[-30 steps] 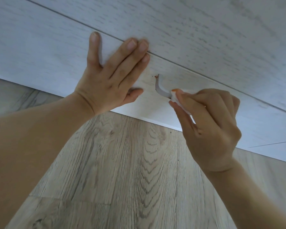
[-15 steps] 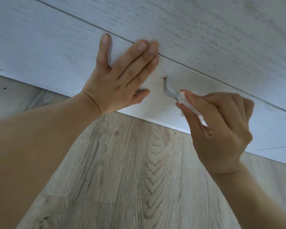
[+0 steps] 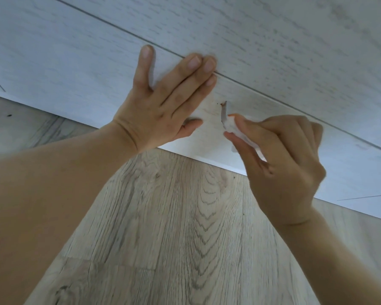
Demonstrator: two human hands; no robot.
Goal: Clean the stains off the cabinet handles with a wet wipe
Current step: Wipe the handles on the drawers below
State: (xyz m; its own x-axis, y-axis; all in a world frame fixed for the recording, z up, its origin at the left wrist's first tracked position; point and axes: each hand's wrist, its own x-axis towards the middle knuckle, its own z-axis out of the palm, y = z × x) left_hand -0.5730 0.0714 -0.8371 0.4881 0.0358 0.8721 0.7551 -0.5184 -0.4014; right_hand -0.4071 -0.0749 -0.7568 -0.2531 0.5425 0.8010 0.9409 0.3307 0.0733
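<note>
A curved metal cabinet handle point(image 3: 223, 113) sticks out of the low white wood-grain drawer front point(image 3: 75, 69), with a reddish-brown stain at its upper end. My right hand point(image 3: 282, 168) pinches a folded white wet wipe point(image 3: 233, 127) between thumb and fingers and presses it around the lower part of the handle; the wipe's edge shows an orange smear. My left hand point(image 3: 163, 102) lies flat against the drawer front just left of the handle, fingers spread, holding nothing. Faint reddish streaks mark the panel between the two hands.
A dark seam point(image 3: 273, 96) runs diagonally across the cabinet between two drawer fronts. Below the cabinet's bottom edge lies a light wood-pattern floor point(image 3: 174, 227). A small dark speck point(image 3: 9, 115) sits on the floor at the far left.
My right hand with the wipe has slid up along the handle, so less of the metal shows. The view has shifted slightly; my left hand stays flat on the panel.
</note>
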